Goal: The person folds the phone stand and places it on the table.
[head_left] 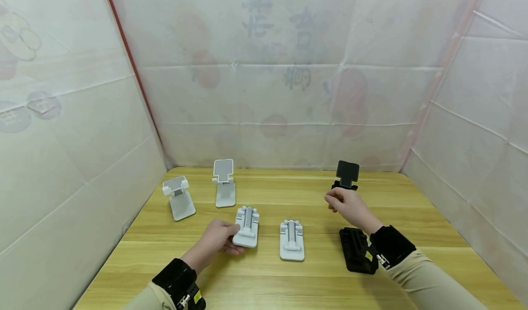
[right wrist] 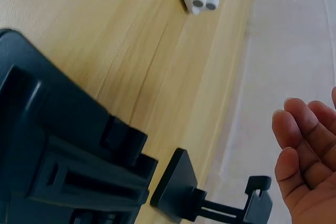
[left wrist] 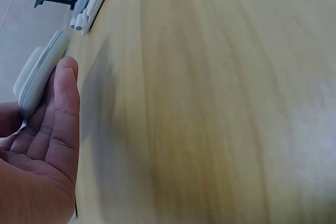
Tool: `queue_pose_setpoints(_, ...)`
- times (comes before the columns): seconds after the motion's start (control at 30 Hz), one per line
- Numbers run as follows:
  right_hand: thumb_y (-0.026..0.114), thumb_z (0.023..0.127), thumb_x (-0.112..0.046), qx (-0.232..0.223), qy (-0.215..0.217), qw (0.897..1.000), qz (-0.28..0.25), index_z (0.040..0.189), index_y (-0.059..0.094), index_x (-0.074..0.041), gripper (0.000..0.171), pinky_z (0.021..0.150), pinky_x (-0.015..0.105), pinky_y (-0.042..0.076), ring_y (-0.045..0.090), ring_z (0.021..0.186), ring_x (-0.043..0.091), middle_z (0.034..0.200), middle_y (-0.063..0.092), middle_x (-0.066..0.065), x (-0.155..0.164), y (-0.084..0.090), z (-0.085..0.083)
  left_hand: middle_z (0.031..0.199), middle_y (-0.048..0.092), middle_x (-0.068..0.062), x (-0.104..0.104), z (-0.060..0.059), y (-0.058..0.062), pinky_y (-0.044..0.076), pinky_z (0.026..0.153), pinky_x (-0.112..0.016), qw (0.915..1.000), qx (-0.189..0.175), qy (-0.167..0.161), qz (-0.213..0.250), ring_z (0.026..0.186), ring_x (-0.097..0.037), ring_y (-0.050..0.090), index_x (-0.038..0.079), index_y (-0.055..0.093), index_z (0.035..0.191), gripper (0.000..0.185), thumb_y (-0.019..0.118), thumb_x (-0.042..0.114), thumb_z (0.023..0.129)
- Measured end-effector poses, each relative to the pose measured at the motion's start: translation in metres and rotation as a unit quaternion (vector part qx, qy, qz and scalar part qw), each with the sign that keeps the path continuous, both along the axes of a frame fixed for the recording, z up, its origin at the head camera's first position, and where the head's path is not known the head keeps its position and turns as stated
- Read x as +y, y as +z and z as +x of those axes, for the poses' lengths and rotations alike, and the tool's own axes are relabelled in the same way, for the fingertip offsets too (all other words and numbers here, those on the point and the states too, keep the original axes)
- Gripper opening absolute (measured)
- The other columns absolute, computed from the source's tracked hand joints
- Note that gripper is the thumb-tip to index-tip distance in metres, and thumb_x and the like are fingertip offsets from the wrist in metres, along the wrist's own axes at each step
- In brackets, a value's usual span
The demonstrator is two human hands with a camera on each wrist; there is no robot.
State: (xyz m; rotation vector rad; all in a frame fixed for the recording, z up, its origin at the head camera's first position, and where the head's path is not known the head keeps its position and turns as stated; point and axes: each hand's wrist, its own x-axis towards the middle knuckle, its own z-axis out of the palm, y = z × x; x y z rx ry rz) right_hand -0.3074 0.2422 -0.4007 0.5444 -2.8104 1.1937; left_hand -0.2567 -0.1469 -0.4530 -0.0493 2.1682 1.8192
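My left hand (head_left: 233, 239) holds a folded white phone stand (head_left: 246, 228) by its left edge, fingers along the side and thumb at the near end. The left wrist view shows those fingers (left wrist: 59, 109) lying against the stand (left wrist: 35, 77). My right hand (head_left: 336, 202) hovers loosely curled just in front of an unfolded black stand (head_left: 347, 174) at the back right. It holds nothing, and the right wrist view shows a gap between its fingers (right wrist: 300, 145) and that stand (right wrist: 210, 199). A folded black stand (head_left: 357, 250) lies flat under my right wrist.
A second folded white stand (head_left: 292, 240) lies mid-table. Two unfolded white stands (head_left: 179, 203) (head_left: 224, 185) stand at the back left. The wooden table (head_left: 264, 282) is boxed in by white cloth walls (head_left: 82, 140) on three sides.
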Motion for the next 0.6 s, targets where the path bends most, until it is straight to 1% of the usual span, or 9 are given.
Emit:
queue_pose_setpoints(0.07,0.056,0.107,-0.020,0.009,-0.008,1.000,0.007,0.119,0.067,-0.005,0.023,0.079,0.035,0.059,0.065,0.086,0.016,0.095,0.068,0.007,0.002,0.000,-0.001,0.085,0.075,-0.020,-0.003,0.001,-0.001,0.066,0.067,-0.039,1.0000,-0.005,-0.001,-0.003,0.072,-0.028,0.075,-0.019,0.060,0.123,0.040,0.050,0.017,0.107)
queue_pose_setpoints(0.13,0.056,0.107,-0.020,0.018,-0.015,1.000,0.015,0.119,0.067,-0.003,0.023,0.076,0.034,0.058,0.065,0.084,0.017,0.094,0.069,0.007,0.005,0.001,-0.001,0.085,0.075,-0.019,-0.004,0.002,-0.002,0.065,0.067,-0.039,0.9999,-0.009,-0.003,-0.008,0.072,-0.028,0.075,-0.020,0.057,0.126,0.042,0.050,0.017,0.107)
queue_pose_setpoints(0.3,0.055,0.107,-0.018,0.021,-0.032,0.999,0.026,0.123,0.065,-0.003,0.024,0.077,0.032,0.057,0.066,0.090,0.023,0.097,0.068,0.006,0.011,0.002,-0.001,0.083,0.075,-0.020,-0.006,0.003,-0.005,0.065,0.066,-0.040,0.9997,-0.017,0.006,-0.014,0.071,-0.029,0.075,-0.020,0.058,0.124,0.041,0.051,0.017,0.107)
queue_pose_setpoints(0.37,0.055,0.107,-0.017,0.032,-0.037,0.998,0.031,0.124,0.064,-0.001,0.025,0.077,0.032,0.057,0.066,0.092,0.024,0.100,0.068,0.007,0.013,0.002,0.000,0.083,0.075,-0.020,-0.006,0.004,-0.006,0.065,0.065,-0.040,0.9997,-0.018,0.012,-0.014,0.070,-0.029,0.075,-0.020,0.058,0.123,0.041,0.051,0.017,0.107)
queue_pose_setpoints(0.47,0.054,0.107,-0.013,0.057,-0.051,0.996,0.044,0.126,0.062,0.001,0.025,0.078,0.036,0.056,0.066,0.093,0.027,0.101,0.068,0.011,0.018,0.001,-0.002,0.083,0.074,-0.020,-0.006,0.004,-0.008,0.065,0.065,-0.040,0.9996,-0.020,0.011,-0.020,0.070,-0.030,0.075,-0.020,0.058,0.123,0.041,0.050,0.016,0.107)
queue_pose_setpoints(0.5,0.051,0.109,-0.018,0.091,-0.054,0.993,0.049,0.128,0.062,-0.005,0.025,0.074,0.033,0.054,0.065,0.092,0.019,0.101,0.068,0.004,0.031,-0.020,-0.018,0.082,0.074,-0.020,-0.006,0.005,-0.008,0.065,0.065,-0.040,0.9995,-0.020,0.011,-0.024,0.070,-0.029,0.075,-0.020,0.058,0.123,0.040,0.050,0.016,0.108)
queue_pose_setpoints(0.6,0.046,0.111,-0.032,0.153,-0.091,0.981,0.078,0.132,0.058,-0.022,0.027,0.069,0.032,0.053,0.062,0.088,0.008,0.100,0.065,-0.007,0.069,-0.081,-0.070,0.080,0.074,-0.019,-0.006,0.005,-0.009,0.065,0.064,-0.040,0.9990,-0.023,0.012,-0.037,0.069,-0.029,0.074,-0.019,0.059,0.121,0.038,0.049,0.016,0.108)
